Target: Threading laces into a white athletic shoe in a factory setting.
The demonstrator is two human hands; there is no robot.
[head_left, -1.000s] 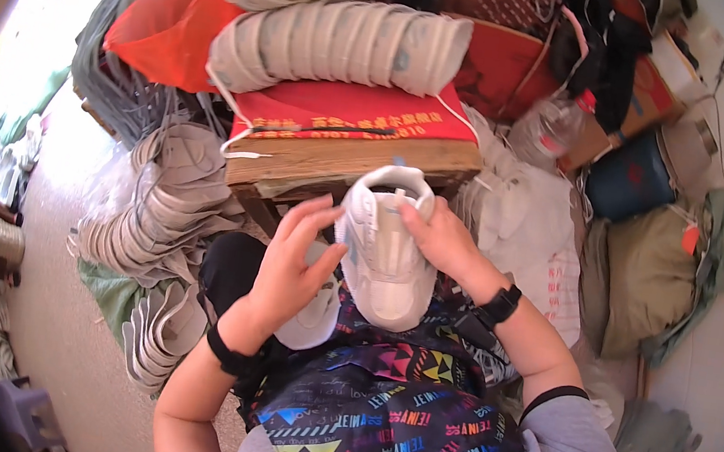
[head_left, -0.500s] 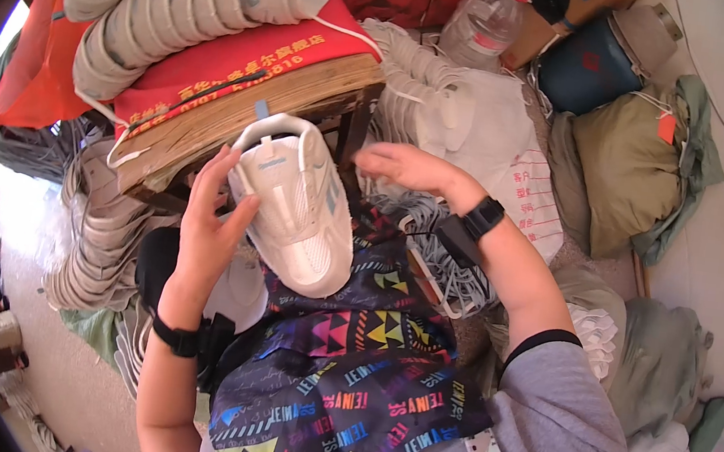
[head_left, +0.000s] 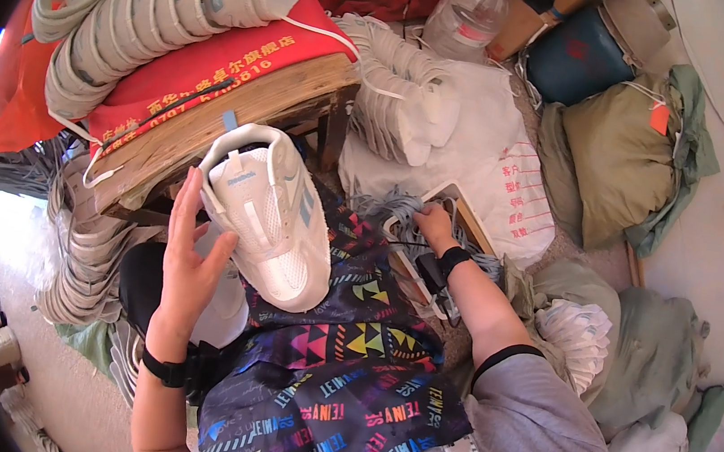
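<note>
A white and pale grey sneaker upper (head_left: 270, 224) rests on my lap against the wooden bench, its toe toward me and a blue loop at its heel. My left hand (head_left: 188, 270) is at its left side, fingers stretched along the upper and thumb apart. Farther right, my right hand (head_left: 436, 226) reaches into a box (head_left: 471, 221) of grey shoelaces (head_left: 395, 210). Its fingers are closed at the laces; the fingertips are partly hidden among them. A dark patterned apron (head_left: 343, 377) covers my lap.
Nested shoe uppers (head_left: 171, 13) lie on a red cloth over the wooden bench (head_left: 241, 107). More stacked uppers (head_left: 396, 95) rest on a white sack (head_left: 490, 142). Behind are a plastic bottle (head_left: 469, 18) and a blue container (head_left: 572, 62). Bundles (head_left: 618, 163) line the right side.
My right hand has moved from beside the upper down into the box of laces. The view has shifted slightly, while my left hand stays beside the upper.
</note>
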